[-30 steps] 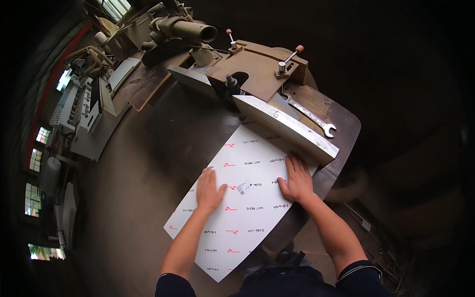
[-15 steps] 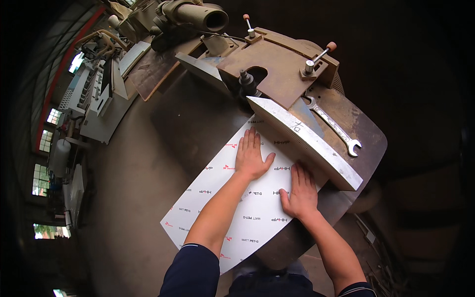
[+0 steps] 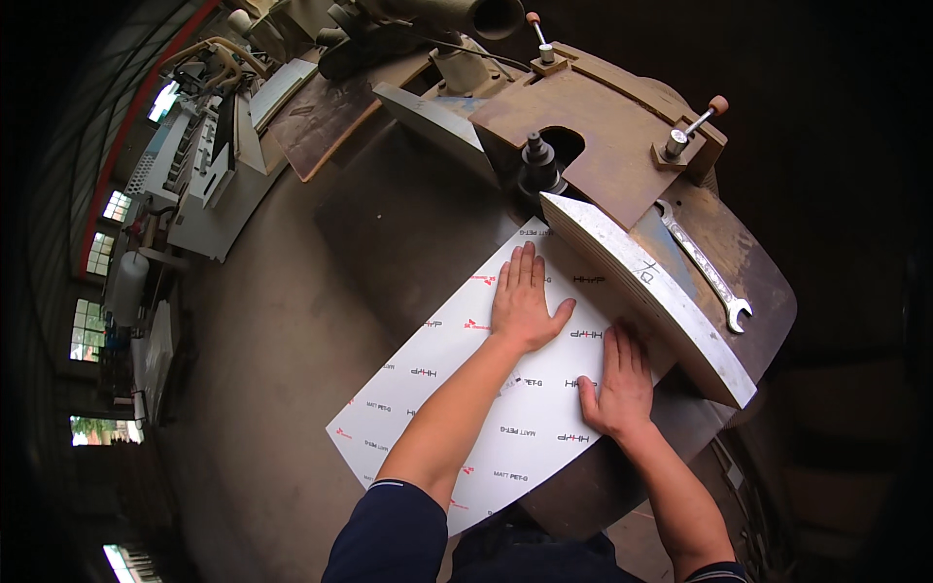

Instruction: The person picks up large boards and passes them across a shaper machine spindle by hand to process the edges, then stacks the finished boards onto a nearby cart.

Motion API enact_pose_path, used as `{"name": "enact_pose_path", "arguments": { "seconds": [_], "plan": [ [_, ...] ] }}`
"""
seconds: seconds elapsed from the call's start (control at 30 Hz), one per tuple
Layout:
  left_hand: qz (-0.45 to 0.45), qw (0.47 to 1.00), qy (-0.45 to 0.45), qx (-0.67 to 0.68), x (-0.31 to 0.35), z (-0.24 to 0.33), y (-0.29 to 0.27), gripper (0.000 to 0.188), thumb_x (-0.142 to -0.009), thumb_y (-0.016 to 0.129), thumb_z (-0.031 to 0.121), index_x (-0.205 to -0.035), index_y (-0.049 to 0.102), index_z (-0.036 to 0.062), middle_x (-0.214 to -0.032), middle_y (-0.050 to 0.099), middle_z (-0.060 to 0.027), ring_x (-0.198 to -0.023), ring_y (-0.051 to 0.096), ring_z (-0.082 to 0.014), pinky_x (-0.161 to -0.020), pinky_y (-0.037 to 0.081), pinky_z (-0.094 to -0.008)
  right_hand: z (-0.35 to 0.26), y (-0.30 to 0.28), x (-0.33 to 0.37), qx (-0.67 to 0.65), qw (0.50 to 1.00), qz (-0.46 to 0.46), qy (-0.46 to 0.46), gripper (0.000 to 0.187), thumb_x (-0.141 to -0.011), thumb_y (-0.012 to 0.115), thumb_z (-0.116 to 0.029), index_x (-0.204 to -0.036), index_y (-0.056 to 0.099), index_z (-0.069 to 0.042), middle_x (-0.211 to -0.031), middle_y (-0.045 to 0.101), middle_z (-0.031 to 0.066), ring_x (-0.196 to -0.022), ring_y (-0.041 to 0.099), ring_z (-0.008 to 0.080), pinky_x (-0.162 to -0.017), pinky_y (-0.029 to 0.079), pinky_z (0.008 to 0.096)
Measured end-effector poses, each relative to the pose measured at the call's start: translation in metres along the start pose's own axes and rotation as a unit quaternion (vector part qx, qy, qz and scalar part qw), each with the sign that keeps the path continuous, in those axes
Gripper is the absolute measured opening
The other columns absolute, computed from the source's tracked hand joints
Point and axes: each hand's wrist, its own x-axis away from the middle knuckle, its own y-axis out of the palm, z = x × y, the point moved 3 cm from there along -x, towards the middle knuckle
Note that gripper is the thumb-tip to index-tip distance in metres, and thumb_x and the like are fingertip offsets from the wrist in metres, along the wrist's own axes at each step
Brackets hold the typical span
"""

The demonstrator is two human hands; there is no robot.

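We press both palms flat, fingers spread, gripping nothing: left hand [image 3: 525, 303] and right hand [image 3: 616, 385] on white panel [image 3: 457, 389], approx. touching plywood fence [image 3: 641, 291].

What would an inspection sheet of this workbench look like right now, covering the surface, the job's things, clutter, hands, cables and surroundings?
Surface: round, worn metal machine table, brownish and dull.
Job's things: white printed sheet lying flat, its far edge against the pale curved fence; spindle at the fence's end.
Clutter: open-ended wrench behind the fence; two clamp handles on the brown guard plate.
Hands: left hand flat on the sheet near the spindle; right hand flat on the sheet beside the fence.
Cables: one dark cable near the machine's top.
Surroundings: grey machines and bright windows at left.
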Motion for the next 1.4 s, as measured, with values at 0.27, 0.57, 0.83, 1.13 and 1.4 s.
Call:
{"name": "enact_pose_path", "arguments": {
  "seconds": [0.27,0.57,0.83,1.13,1.4],
  "plan": [
    [-0.021,0.999,-0.014,-0.020,-0.016,-0.017,-0.001,0.088,-0.084,0.043,0.057,-0.140,0.025,-0.0072,-0.153,0.009,-0.0178,-0.142,0.004,-0.0283,-0.115,0.005,-0.0374,-0.005,0.008,-0.019,-0.016,1.000,0.010,-0.008,0.074,-0.074,0.061,-0.031,-0.131,0.035,0.009,-0.138,0.034,0.0252,-0.126,0.034,0.0409,-0.109,0.022,0.0469],
    [0.002,1.000,-0.012,-0.022,-0.029,-0.038,-0.003,0.085,-0.083,0.052,0.051,-0.138,0.026,-0.0080,-0.152,0.012,-0.0169,-0.142,0.007,-0.0287,-0.115,0.009,-0.0382,-0.014,0.018,-0.039,-0.034,0.999,0.005,0.000,0.074,-0.074,0.061,-0.031,-0.131,0.036,0.009,-0.138,0.035,0.0254,-0.125,0.036,0.0403,-0.109,0.023,0.0474],
    [0.002,1.000,-0.013,-0.025,-0.043,-0.055,-0.006,0.085,-0.083,0.052,0.050,-0.139,0.025,-0.0077,-0.152,0.012,-0.0166,-0.142,0.008,-0.0280,-0.115,0.009,-0.0377,-0.020,0.025,-0.059,-0.035,0.999,0.021,-0.012,0.075,-0.074,0.061,-0.032,-0.132,0.035,0.008,-0.138,0.035,0.0245,-0.126,0.035,0.0386,-0.111,0.021,0.0466],
    [0.015,0.999,-0.010,-0.033,-0.059,-0.082,-0.004,0.087,-0.083,0.048,0.056,-0.140,0.025,-0.0058,-0.152,0.013,-0.0164,-0.142,0.008,-0.0275,-0.115,0.008,-0.0374,-0.030,0.037,-0.082,-0.039,0.999,0.030,-0.016,0.074,-0.075,0.061,-0.032,-0.131,0.036,0.008,-0.137,0.036,0.0241,-0.128,0.034,0.0375,-0.112,0.019,0.0469],
    [0.021,0.999,-0.011,-0.032,-0.074,-0.106,-0.004,0.085,-0.083,0.051,0.052,-0.138,0.026,-0.0072,-0.151,0.015,-0.0171,-0.141,0.010,-0.0292,-0.114,0.010,-0.0386,-0.039,0.048,-0.104,-0.049,0.998,0.033,-0.020,0.074,-0.075,0.060,-0.032,-0.131,0.036,0.009,-0.137,0.035,0.0239,-0.130,0.031,0.0373,-0.112,0.019,0.0467]
  ]
}}
